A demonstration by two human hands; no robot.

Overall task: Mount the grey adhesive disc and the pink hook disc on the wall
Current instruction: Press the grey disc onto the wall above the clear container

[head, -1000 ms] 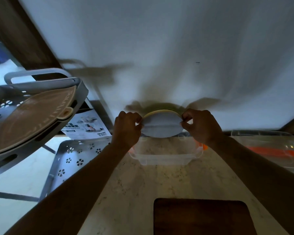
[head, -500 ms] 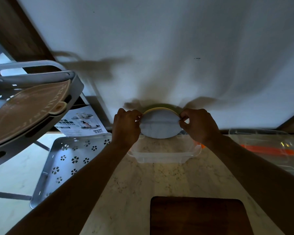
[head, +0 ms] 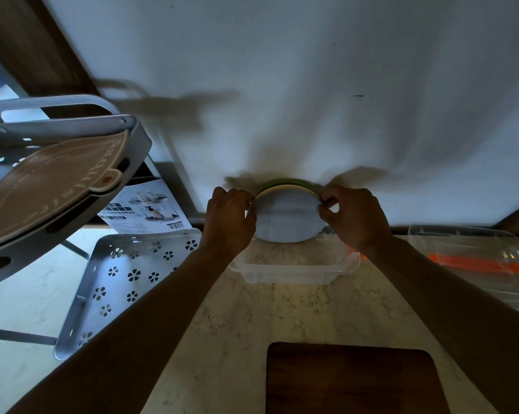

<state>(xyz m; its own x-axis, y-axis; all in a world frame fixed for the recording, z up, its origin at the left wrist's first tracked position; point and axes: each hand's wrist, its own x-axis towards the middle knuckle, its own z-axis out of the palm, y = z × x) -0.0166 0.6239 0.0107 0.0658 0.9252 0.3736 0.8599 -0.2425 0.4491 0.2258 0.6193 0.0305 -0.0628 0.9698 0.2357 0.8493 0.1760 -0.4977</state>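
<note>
A round grey adhesive disc (head: 288, 219) with a pale yellowish rim stands upright low against the white wall (head: 282, 85), just above the counter. My left hand (head: 230, 219) pinches its left edge and my right hand (head: 354, 216) pinches its right edge. A faint crease line runs across the disc's face. A greenish shadow or rim shows behind its top edge. I cannot pick out a pink hook disc apart from it.
A clear plastic tub (head: 294, 264) sits on the marble counter under the disc. A grey perforated tray (head: 126, 279), a printed box (head: 144, 210) and a grey rack with a beige pad (head: 52, 180) are at left. Clear container with orange tool (head: 476, 264) right. Dark wooden board (head: 354, 380) near me.
Both hands keep their grip on the disc's edges, and the disc stays in place against the wall. The view has shifted slightly; the rack at left appears lower and closer.
</note>
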